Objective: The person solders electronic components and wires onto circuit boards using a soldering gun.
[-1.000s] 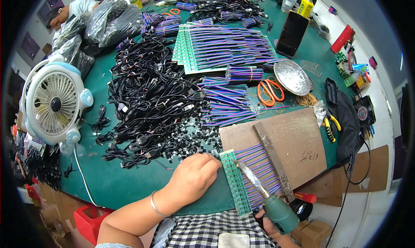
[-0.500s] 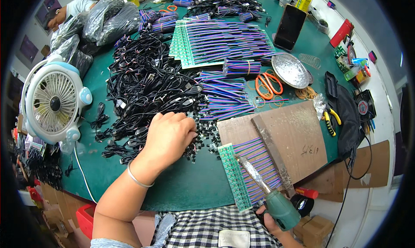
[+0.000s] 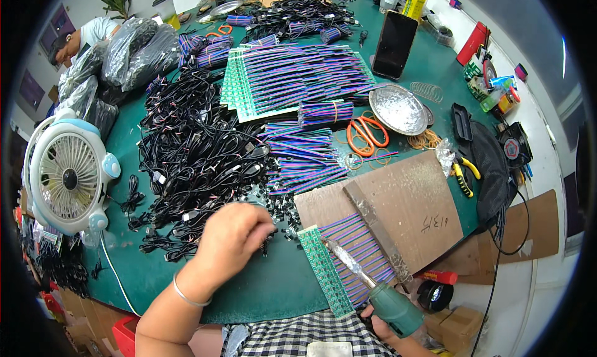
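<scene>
My left hand [image 3: 233,237] is closed, its fingertips pinched together beside a scatter of small black connectors [image 3: 287,215]. What sits in the pinch is too small to make out. At the table's front edge my right hand [image 3: 378,324] grips the green handle of a soldering iron [image 3: 393,308], largely hidden behind it. The iron's silvery shaft slants up and left, its tip near the upper end of a green circuit board strip [image 3: 326,272]. Striped wires [image 3: 360,248] run from that strip beneath a dark bar [image 3: 376,229] on a brown board [image 3: 423,198].
Tangled black cables [image 3: 199,152] fill the left middle, near a white fan [image 3: 69,176]. Wired circuit boards [image 3: 239,86], orange scissors [image 3: 367,136], a metal dish [image 3: 401,108], a phone [image 3: 395,45] and yellow-black pliers [image 3: 465,175] lie farther off. Another person [image 3: 78,41] is at the far left.
The view has shifted, so the table's contents sit lower and more to the left. My left hand has drawn nearer from the connector pile, fingers pinched. The iron stays near the board strip.
</scene>
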Motion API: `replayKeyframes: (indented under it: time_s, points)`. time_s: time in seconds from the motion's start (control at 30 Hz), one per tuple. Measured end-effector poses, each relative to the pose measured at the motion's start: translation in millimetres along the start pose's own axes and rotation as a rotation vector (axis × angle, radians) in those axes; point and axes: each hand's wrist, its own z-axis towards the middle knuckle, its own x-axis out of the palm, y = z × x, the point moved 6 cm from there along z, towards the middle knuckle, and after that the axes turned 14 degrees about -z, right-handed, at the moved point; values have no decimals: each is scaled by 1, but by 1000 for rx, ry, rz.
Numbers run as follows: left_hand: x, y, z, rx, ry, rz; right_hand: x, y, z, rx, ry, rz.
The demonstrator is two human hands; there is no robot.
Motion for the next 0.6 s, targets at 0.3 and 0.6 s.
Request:
replayKeyframes:
  time_s: [0.3,0.6]
  points:
    - [42,-24,-32,-181,56,-262,1,7,4,-29,2,4]
    - [42,-38,-29,72,-71,-79,2,-11,-2,46,-6,171]
